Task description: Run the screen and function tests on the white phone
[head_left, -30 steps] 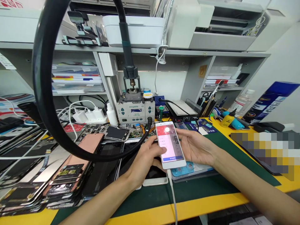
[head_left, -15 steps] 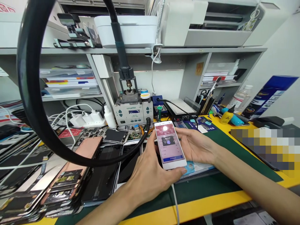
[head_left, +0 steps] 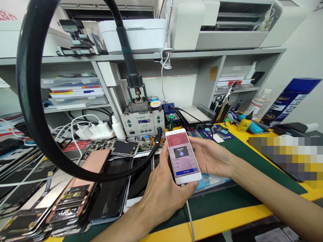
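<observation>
A white smartphone [head_left: 182, 155] with a lit screen is held up at mid-view, tilted toward me. The display shows a pinkish page, a dark pop-up box and a blue bar at its bottom. My left hand [head_left: 165, 190] grips the phone's left side, its thumb along the bottom edge. On the other side, my right hand [head_left: 213, 156] is wrapped against the right edge and back, with most of its fingers hidden behind the phone. A pale cable [head_left: 189, 218] runs down from below my left thumb; its upper end is hidden.
Phone parts [head_left: 83, 174] lie stacked at the left, beside dark phone screens [head_left: 111, 188]. A thick black hose [head_left: 30, 67] loops across the left foreground from a hot-air station [head_left: 142, 122]. A yellow bottle [head_left: 244, 124] and a pixelated patch sit right of the green mat [head_left: 252, 168].
The phone stays in both hands. The bright spot atop its screen now appears as a round face icon. My left thumb has shifted slightly left, and the camera view has moved a little.
</observation>
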The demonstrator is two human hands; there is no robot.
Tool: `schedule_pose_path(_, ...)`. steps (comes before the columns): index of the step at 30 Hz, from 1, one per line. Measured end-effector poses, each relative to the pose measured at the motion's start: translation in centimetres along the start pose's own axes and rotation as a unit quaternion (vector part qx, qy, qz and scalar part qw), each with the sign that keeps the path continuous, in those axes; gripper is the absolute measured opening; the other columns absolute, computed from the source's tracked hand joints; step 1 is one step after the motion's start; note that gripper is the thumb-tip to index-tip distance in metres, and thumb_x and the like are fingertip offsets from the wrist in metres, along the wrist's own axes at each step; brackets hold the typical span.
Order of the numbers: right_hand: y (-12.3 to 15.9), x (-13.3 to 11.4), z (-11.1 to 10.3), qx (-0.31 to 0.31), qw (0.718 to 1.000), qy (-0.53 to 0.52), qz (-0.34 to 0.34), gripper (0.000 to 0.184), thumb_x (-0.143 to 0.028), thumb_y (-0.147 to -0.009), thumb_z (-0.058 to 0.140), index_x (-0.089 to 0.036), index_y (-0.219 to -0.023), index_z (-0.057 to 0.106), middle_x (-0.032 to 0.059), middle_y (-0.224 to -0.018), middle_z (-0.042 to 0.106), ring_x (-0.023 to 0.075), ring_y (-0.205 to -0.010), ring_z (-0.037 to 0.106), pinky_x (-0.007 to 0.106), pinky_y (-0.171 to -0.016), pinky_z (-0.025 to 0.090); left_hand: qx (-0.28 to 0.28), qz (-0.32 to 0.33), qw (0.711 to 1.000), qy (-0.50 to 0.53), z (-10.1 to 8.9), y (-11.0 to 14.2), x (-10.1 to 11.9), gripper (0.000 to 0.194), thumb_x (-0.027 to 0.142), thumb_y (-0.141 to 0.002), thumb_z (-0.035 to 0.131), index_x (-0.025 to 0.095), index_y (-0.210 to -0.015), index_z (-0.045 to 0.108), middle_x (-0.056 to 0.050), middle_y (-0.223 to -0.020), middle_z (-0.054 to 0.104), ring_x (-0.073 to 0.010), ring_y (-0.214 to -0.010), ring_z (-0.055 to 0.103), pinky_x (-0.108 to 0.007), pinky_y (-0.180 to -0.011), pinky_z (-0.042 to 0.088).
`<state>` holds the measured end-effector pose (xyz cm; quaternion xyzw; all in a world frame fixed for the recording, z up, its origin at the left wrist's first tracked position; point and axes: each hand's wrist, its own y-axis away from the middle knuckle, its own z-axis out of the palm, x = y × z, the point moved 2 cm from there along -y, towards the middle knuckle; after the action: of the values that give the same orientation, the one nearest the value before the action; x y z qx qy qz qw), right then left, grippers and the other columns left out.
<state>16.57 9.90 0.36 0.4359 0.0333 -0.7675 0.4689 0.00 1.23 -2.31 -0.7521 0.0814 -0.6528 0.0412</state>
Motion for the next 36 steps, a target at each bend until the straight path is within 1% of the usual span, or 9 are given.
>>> schedule_pose_path(3, 0.0, 0.0, 0.1, -0.004, 1.0, -0.003, -0.002, 0.04, -0.045, -0.1, 0.052, -0.018, -0.129, 0.06, 0.0112, -0.124, 0.07, 0.0234, -0.109, 0.07, 0.042, -0.102, 0.052, -0.014, 0.001, 1.0, 0.007, 0.1, 0.1, 0.0, 0.115, 0.032, -0.074, 0.082, 0.027, -0.161, 0.007, -0.017, -0.141, 0.057, -0.0339, -0.115, 0.062, -0.045, -0.098, 0.05)
schedule_pose_path(6, 0.0, 0.0, 0.0, -0.017, 1.0, -0.008, -0.003, 0.041, -0.045, -0.101, 0.053, -0.018, -0.131, 0.059, 0.0115, -0.126, 0.07, 0.0234, -0.109, 0.071, 0.042, -0.102, 0.052, -0.028, 0.011, 0.999, -0.018, 0.2, 0.0, 0.0, 0.115, 0.031, -0.077, 0.079, 0.028, -0.161, 0.001, -0.017, -0.143, 0.055, -0.0313, -0.112, 0.065, -0.046, -0.097, 0.051)
schedule_pose_path(12, -0.1, 0.1, -0.3, -0.039, 0.999, -0.022, -0.011, 0.045, -0.045, -0.1, 0.054, -0.018, -0.136, 0.058, 0.0112, -0.129, 0.068, 0.0249, -0.114, 0.069, 0.042, -0.104, 0.051, -0.034, 0.024, 0.996, -0.081, 0.3, -0.2, -0.4, 0.121, 0.026, -0.078, 0.078, 0.029, -0.16, -0.012, -0.014, -0.131, 0.064, -0.0262, -0.097, 0.07, -0.045, -0.088, 0.055)
schedule_pose_path(15, -0.2, 0.1, -0.3, -0.042, 0.999, -0.03, -0.011, 0.046, -0.045, -0.1, 0.054, -0.02, -0.138, 0.057, 0.0099, -0.126, 0.07, 0.0239, -0.114, 0.069, 0.042, -0.105, 0.051, -0.04, 0.027, 0.995, -0.084, 0.2, -0.1, -0.5, 0.12, 0.028, -0.08, 0.077, 0.029, -0.16, -0.013, -0.011, -0.121, 0.069, -0.0261, -0.093, 0.071, -0.044, -0.086, 0.055)
schedule_pose_path(18, -0.1, 0.1, -0.3, -0.048, 0.998, -0.031, -0.012, 0.046, -0.045, -0.101, 0.053, -0.02, -0.139, 0.056, 0.0096, -0.122, 0.072, 0.0239, -0.113, 0.069, 0.041, -0.102, 0.053, -0.046, 0.024, 0.996, -0.076, 0.2, 0.0, -0.3, 0.12, 0.03, -0.081, 0.076, 0.028, -0.16, -0.015, -0.009, -0.114, 0.071, -0.0266, -0.093, 0.071, -0.044, -0.085, 0.056)
schedule_pose_path(23, -0.1, 0.2, -0.3, -0.078, 0.996, -0.034, -0.015, 0.045, -0.045, -0.103, 0.049, -0.019, -0.139, 0.056, 0.0103, -0.118, 0.073, 0.0244, -0.113, 0.069, 0.042, -0.1, 0.055, -0.056, 0.015, 0.996, -0.069, 0.1, 0.0, 0.0, 0.12, 0.03, -0.082, 0.075, 0.027, -0.159, -0.017, -0.008, -0.109, 0.073, -0.026, -0.088, 0.071, -0.042, -0.082, 0.056)
schedule_pose_path(28, 0.0, 0.2, -0.5, -0.087, 0.996, -0.03, -0.023, 0.044, -0.045, -0.103, 0.05, -0.018, -0.136, 0.058, 0.0108, -0.115, 0.074, 0.0234, -0.109, 0.071, 0.041, -0.1, 0.056, -0.061, 0.013, 0.996, -0.059, 0.1, 0.0, 0.1, 0.122, 0.03, -0.082, 0.076, 0.027, -0.159, -0.019, -0.007, -0.105, 0.074, -0.0259, -0.085, 0.072, -0.041, -0.078, 0.056)
schedule_pose_path(33, 0.0, 0.1, -0.4, -0.081, 0.996, -0.022, -0.029, 0.045, -0.046, -0.102, 0.052, -0.02, -0.139, 0.056, 0.0107, -0.121, 0.072, 0.0239, -0.107, 0.072, 0.042, -0.098, 0.057, -0.071, 0.003, 0.997, -0.022, 0.2, 0.0, 0.3, 0.123, 0.027, -0.082, 0.076, 0.029, -0.159, -0.02, -0.005, -0.1, 0.074, -0.0238, -0.08, 0.071, -0.037, -0.073, 0.056)
schedule_pose_path(36, -0.1, 0.2, -0.3, -0.051, 0.998, -0.02, -0.035, 0.046, -0.046, -0.1, 0.054, -0.022, -0.139, 0.056, 0.0102, -0.122, 0.072, 0.024, -0.109, 0.071, 0.042, -0.098, 0.058, -0.079, -0.017, 0.997, 0.016, 0.1, -0.1, 0.6, 0.122, 0.025, -0.082, 0.076, 0.029, -0.159, -0.018, -0.003, -0.096, 0.074, -0.0209, -0.078, 0.07, -0.033, -0.069, 0.055)
